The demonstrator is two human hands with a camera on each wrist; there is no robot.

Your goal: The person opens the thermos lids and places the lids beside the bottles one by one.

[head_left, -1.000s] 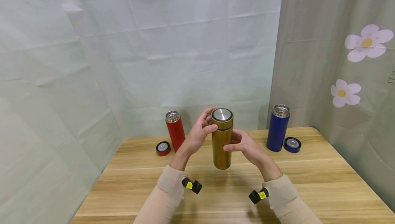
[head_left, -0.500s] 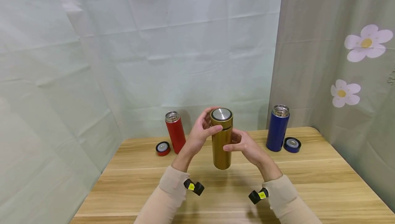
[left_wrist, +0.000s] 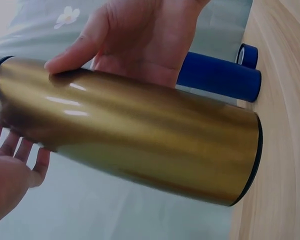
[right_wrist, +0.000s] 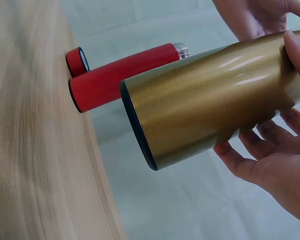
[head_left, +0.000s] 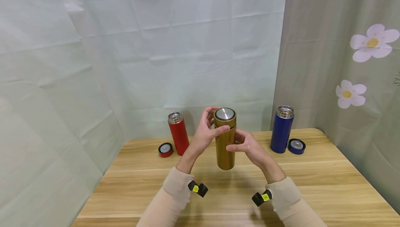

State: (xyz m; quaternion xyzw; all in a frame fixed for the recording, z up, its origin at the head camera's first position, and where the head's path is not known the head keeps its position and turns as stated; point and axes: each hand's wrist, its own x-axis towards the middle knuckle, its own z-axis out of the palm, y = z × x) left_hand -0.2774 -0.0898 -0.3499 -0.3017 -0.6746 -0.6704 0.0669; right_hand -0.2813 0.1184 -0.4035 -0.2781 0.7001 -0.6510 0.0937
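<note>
A gold thermos [head_left: 225, 150] with a steel-topped lid [head_left: 225, 114] is held nearly upright above the table in the head view. My left hand [head_left: 204, 131] grips the lid, its thumb lying across the front near the seam and its fingers behind. Lower down, my right hand [head_left: 249, 147] holds the body from the right, thumb in front. Both wrist views show the thermos's bare side and dark base rim; the lid is mostly cut off there. In the left wrist view the right hand [left_wrist: 140, 45] is close around the body.
A lidless red thermos [head_left: 179, 136] stands at the back left beside its upturned lid [head_left: 165, 149]. At the back right is a lidless blue thermos [head_left: 282, 133], its lid [head_left: 296, 146] next to it. All rest on the wooden table [head_left: 150, 185], with curtains [head_left: 200, 46] behind.
My left thumb has slid rightward across the front of the lid, and the left wrist has shifted slightly right. The right hand keeps its hold, and the thermos stays nearly in place.
</note>
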